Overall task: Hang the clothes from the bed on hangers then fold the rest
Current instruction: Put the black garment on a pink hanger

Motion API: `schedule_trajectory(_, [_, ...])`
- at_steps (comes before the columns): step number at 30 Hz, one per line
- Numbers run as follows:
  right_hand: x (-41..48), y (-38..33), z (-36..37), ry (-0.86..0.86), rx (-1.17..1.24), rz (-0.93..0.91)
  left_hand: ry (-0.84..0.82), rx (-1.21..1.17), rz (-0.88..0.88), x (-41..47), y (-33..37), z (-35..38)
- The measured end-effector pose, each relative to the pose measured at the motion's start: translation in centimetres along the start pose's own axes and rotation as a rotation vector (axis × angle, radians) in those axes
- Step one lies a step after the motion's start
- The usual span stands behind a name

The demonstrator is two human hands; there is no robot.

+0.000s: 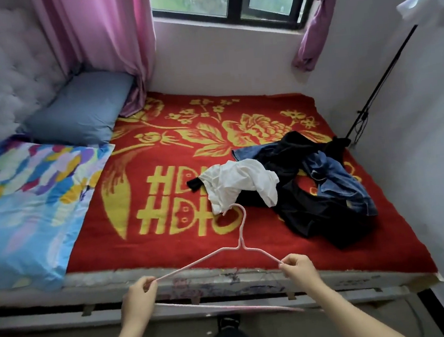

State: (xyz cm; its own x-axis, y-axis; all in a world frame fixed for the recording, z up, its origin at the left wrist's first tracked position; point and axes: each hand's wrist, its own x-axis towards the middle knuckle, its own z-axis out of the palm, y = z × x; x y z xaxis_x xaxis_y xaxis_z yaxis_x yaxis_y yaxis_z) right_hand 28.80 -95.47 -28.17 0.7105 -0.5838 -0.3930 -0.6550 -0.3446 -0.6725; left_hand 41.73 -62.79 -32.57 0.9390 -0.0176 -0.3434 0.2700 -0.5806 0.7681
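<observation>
Holding: left hand (139, 296) and right hand (299, 269) each pinch one end of the hanger (240, 244), fingers curled; hook points to 12 o'clock.
Clothes: shirt (241, 182), black garment (307, 209) and jeans (337, 182) heaped on the bed (161, 160) at 1 o'clock; hook tip by the shirt.
Progress: hanger bare; white cloth (429, 2) on a stand (384, 73) at 2 o'clock, perhaps hung; the heap looks undone.
Room: bare bed at 11 o'clock; wall (415, 151) close at 3; bed edge under the hands.
</observation>
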Motion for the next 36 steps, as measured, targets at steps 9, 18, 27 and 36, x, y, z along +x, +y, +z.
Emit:
schedule_trajectory(9, [16.5,-5.7,2.6,-0.038,-0.11,-0.074,0.182,0.206,-0.06,11.6,7.6,2.3])
schedule_trajectory(18, [26.9,-9.9,6.4,-0.389,-0.518,-0.011,0.261,0.461,-0.292,18.8,11.2,2.3])
schedule_trajectory(27, [32.6,-8.8,3.1,-0.308,-0.535,0.091,0.047,0.497,-0.206,23.7,12.9,8.8])
schedule_trajectory(36, [39.5,-10.5,2.8,-0.172,-0.525,0.045,-0.118,0.555,-0.161,27.9,14.1,12.6])
